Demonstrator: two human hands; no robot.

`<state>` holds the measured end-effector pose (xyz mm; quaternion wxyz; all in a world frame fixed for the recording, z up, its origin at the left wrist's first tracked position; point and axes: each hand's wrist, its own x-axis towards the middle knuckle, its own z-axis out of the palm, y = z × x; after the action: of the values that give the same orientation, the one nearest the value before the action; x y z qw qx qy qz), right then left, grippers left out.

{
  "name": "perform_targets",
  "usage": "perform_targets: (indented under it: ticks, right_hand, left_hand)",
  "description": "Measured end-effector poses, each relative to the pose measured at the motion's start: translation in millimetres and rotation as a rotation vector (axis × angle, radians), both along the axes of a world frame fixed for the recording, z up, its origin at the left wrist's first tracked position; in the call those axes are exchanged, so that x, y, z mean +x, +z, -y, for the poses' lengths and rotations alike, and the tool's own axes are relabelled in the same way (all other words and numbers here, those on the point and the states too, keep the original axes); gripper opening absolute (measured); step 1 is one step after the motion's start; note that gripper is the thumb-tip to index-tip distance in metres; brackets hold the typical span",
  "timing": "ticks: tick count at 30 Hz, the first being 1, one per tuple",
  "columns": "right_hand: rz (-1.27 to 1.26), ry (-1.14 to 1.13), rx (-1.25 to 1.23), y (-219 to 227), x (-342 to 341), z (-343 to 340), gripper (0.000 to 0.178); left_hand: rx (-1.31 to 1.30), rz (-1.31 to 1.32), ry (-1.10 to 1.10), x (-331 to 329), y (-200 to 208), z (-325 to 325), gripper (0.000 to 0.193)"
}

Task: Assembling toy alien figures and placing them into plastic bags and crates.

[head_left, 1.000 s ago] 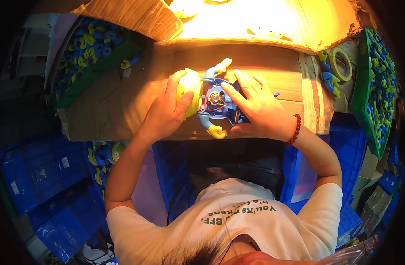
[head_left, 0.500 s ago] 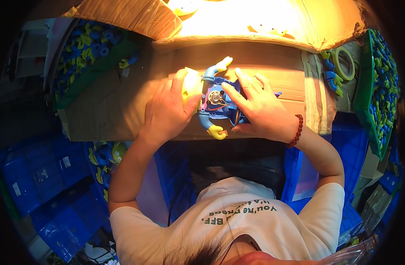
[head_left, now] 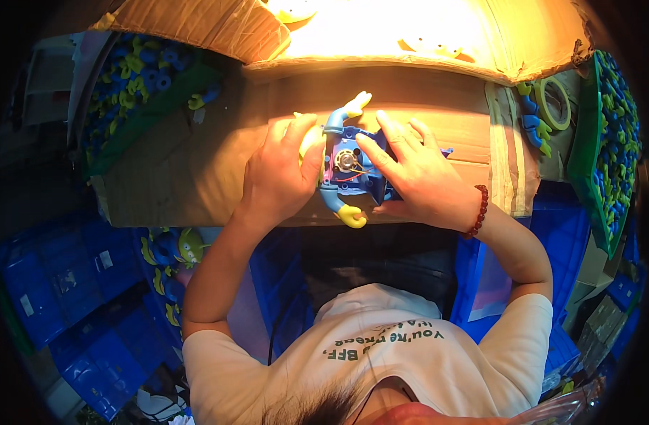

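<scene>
An opened blue toy figure body (head_left: pixel 370 178) lies on the cardboard worktop, with a round metal-centred part (head_left: pixel 348 161) and thin wires showing inside. Light-blue toy arms stick out on both sides: the far arm (head_left: pixel 336 119) and the near arm (head_left: pixel 331 198) end in yellow-green hands. My left hand (head_left: pixel 278 173) is closed round a yellow-green piece (head_left: pixel 311 144), perhaps the figure's head, pressed against the body's left end. From the right, my right hand (head_left: pixel 430 177) grips the body, fingers over its top and thumb at the near side. The piece is largely covered by my fingers.
A brightly lit cardboard box (head_left: pixel 381 64) with pale yellow pieces stands at the back. Green-edged trays of blue and yellow parts sit at left (head_left: pixel 137 106) and right (head_left: pixel 611 156). A tape roll (head_left: pixel 553 103) lies beside loose toy arms (head_left: pixel 532 122). Blue bins (head_left: pixel 62 276) stand below left.
My left hand has shifted right, bringing the yellow-green piece closer against the body. The near toy arm has moved slightly right and toward me. My right hand has barely moved.
</scene>
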<state>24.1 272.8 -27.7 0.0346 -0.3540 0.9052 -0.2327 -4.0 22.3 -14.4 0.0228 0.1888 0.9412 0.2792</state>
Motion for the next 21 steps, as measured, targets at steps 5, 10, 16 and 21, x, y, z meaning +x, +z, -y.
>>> perform_targets:
  ticks: [5,10,16,21]
  right_hand:
    - [0.016,-0.008,-0.033,9,3,-9,0.106]
    - [0.083,-0.171,-0.191,4,29,-65,0.117]
    - [0.036,-0.322,-0.297,-38,56,-54,0.116]
    - [0.139,-0.355,-0.636,-39,53,-52,0.104]
  left_hand:
    - [-0.056,-0.06,0.002,1,3,2,0.049]
    - [-0.171,-0.178,-0.238,5,27,-7,0.061]
    - [-0.164,-0.27,-0.446,6,20,-38,0.036]
    - [-0.115,-0.283,-0.53,-1,-1,-38,0.012]
